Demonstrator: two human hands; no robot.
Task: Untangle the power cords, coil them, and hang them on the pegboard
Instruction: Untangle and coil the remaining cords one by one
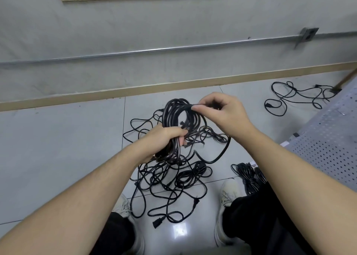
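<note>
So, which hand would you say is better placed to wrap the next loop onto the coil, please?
Right. The right hand already pinches the cord at the top of the coil; the left hand is busy gripping its base.

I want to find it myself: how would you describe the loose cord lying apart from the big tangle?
Start at the wooden baseboard along the wall and follow it right. Just in front of it, beside the white pegboard, one thin black cord sprawls in open loops on the floor. Unlike the tangle between the shoes or the coil in the hands, it lies alone, a single strand.
</note>
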